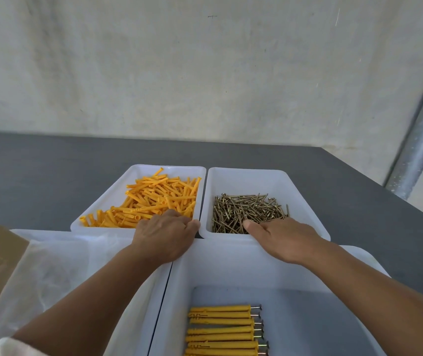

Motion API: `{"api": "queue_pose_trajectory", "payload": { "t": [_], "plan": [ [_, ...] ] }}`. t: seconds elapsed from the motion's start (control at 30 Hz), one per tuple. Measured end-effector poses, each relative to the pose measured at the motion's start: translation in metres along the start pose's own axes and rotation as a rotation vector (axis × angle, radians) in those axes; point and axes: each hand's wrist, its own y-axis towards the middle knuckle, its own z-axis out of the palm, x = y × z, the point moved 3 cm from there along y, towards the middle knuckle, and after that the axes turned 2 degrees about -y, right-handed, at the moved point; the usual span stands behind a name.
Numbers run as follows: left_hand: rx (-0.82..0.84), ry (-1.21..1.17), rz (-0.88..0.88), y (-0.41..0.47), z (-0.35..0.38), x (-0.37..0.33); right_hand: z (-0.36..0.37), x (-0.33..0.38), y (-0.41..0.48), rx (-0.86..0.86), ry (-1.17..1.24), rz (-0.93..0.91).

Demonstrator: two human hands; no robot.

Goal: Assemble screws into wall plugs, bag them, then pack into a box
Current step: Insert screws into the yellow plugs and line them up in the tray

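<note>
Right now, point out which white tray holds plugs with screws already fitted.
The nearest tray, bottom centre: its yellow plugs lie in a row with screw heads protruding. Others hold loose plugs, loose screws or clear plastic.

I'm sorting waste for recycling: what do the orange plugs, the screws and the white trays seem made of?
Orange plugs: likely moulded plastic, matte and evenly coloured. Screws: metal, perhaps brass-toned plated steel, judging by their yellowish glints. White trays: smooth plastic, slightly glossy, with rounded moulded rims.

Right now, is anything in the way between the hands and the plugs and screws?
Nothing visible is in the way. The left hand reaches right into the orange plugs, and the right hand reaches into the screws.
</note>
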Motion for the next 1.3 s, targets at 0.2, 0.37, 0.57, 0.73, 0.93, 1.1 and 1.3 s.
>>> {"api": "queue_pose_trajectory", "payload": {
  "t": [0.2,0.37,0.57,0.73,0.93,1.1,1.3],
  "plan": [
    [-0.081,-0.091,-0.013,-0.003,-0.003,-0.001,0.005,-0.003,0.005,-0.008,-0.020,0.010],
    [-0.143,-0.160,-0.031,-0.004,-0.006,0.000,0.003,-0.003,0.002,-0.051,0.026,-0.043],
    [-0.200,-0.210,-0.041,-0.005,-0.009,-0.002,0.000,0.000,-0.001,-0.081,0.038,-0.101],
    [-0.375,-0.354,-0.030,-0.007,-0.018,-0.004,-0.002,0.002,-0.002,-0.073,0.032,-0.092],
    [-0.551,-0.530,-0.019,-0.010,-0.033,-0.007,-0.003,0.000,0.000,-0.131,0.094,-0.053],
    [-0.451,-0.927,-0.072,-0.009,-0.030,-0.009,-0.010,0.000,-0.003,-0.234,0.220,-0.060],
    [-0.303,-1.280,-0.115,-0.007,-0.024,-0.012,-0.020,0.006,-0.008,-0.318,0.310,-0.063]
  ]
}}
